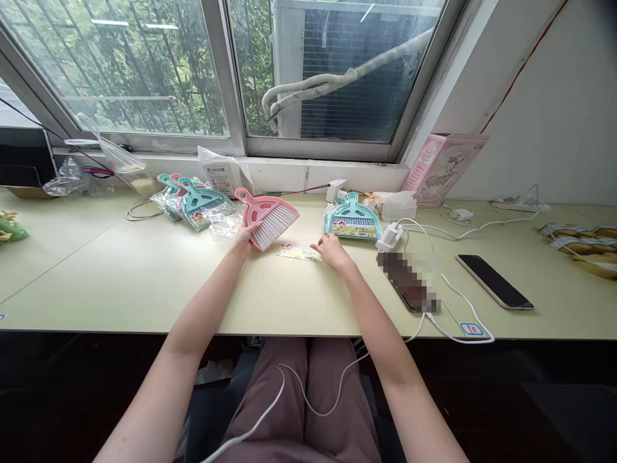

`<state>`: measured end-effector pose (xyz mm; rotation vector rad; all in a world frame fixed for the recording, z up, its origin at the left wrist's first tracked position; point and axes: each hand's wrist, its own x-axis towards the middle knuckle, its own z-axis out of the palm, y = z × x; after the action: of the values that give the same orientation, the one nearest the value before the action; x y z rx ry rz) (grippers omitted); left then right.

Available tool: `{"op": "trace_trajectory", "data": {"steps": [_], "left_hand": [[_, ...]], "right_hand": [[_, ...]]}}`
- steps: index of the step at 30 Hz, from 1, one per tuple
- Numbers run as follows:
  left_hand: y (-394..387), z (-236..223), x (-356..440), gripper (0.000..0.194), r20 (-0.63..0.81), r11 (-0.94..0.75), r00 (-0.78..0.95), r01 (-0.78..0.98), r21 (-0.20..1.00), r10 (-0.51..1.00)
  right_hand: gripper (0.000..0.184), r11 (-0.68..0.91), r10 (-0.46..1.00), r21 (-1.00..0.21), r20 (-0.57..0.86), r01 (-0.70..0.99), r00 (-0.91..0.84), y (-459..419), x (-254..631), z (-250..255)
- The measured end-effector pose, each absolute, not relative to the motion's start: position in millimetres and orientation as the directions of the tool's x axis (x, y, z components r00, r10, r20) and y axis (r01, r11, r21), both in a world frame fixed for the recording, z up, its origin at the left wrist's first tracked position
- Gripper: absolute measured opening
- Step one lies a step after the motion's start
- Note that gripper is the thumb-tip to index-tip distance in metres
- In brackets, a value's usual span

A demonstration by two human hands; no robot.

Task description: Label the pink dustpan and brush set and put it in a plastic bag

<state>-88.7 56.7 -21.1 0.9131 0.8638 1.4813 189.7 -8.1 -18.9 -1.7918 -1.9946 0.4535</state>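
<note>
My left hand (pixel 245 236) is closed on the lower left edge of a pink toy dustpan (pixel 258 204), which has a white-bristled brush (pixel 274 225) nested in it. The set is tilted, its handle pointing up and left. To the right of it, a printed paper label card (pixel 296 253) lies low over the tabletop. The fingers of my right hand (pixel 331 249) are closed at the card's right end; their exact grip is small in view. Just beyond that hand sits a bagged teal dustpan and brush set (pixel 353 218) with a similar card across its front.
Several bagged dustpan sets (pixel 200 202) lie at the back left. On the right are a white charger (pixel 389 238) with cables, a pixelated phone (pixel 407 283) and a dark phone (pixel 494 281). A pink box (pixel 441 168) leans by the wall. The table's front edge (pixel 299 335) is near my lap.
</note>
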Motion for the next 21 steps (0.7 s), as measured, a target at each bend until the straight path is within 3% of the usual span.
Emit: {"op": "trace_trajectory", "data": {"steps": [4,8,13,17,21], "left_hand": [[60.6,-24.7,-88.2,0.052,0.043,-0.087,-0.108,-0.439,0.894,0.993],[62.6,-27.3,-86.7,0.063,0.023,-0.058,-0.084,-0.444,0.894,0.996],[66.8,-33.8,-86.8,0.058,0.049,-0.058,-0.033,-0.398,0.915,0.998],[69.7,-37.1,-86.0,0.061,0.070,-0.072,-0.018,-0.357,0.931,0.997],[66.3,-34.8,-82.9,0.064,0.092,-0.090,-0.008,-0.319,0.943,0.996]], "right_hand": [[0.037,0.164,0.984,-0.514,0.028,0.842,-0.175,-9.3,194.6,-15.8],[0.028,0.191,0.977,-0.488,0.013,0.852,-0.212,-10.4,196.9,-11.8],[0.028,0.211,0.976,-0.468,0.046,0.858,-0.214,-10.9,196.0,-9.3],[0.027,0.286,0.952,-0.597,0.089,0.750,-0.292,-9.4,193.2,-11.1],[0.016,0.363,0.884,-0.845,0.179,0.393,-0.432,-8.5,186.8,-9.2]]}}
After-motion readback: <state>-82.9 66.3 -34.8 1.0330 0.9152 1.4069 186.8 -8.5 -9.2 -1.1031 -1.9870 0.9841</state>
